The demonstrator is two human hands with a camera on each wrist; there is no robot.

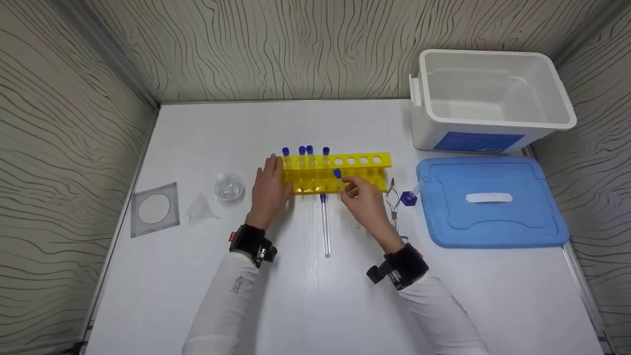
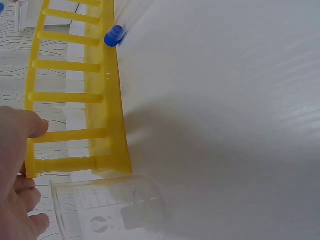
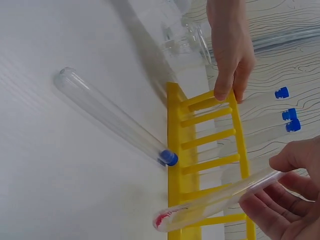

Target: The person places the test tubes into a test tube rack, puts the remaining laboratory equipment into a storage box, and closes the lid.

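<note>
Left hand (image 1: 270, 190) grips the left end of the yellow test tube rack (image 1: 340, 172), fingers curled over its top bar and end post; right hand (image 1: 362, 199) pinches a capped test tube (image 3: 215, 202) between thumb and fingertips, holding it slanted against the rack's front, its rounded bottom (smeared red inside, seen from the right wrist) low by the rack's base and its blue cap at the top rail; rack stands mid-table on the white table (image 1: 207, 138), four blue-capped tubes upright in its left holes, right holes open; a second capped tube (image 1: 325, 224) lies flat on the table, cap just at the rack's base, between the two hands; small glass beaker (image 1: 229, 187) just left of the left hand; plastic funnel (image 1: 201, 208) and a square gauze mat (image 1: 154, 209) further left; metal tube clamp (image 1: 393, 202) beside the right hand; blue lid (image 1: 490, 202) and white bin (image 1: 490, 101) at the right.
</note>
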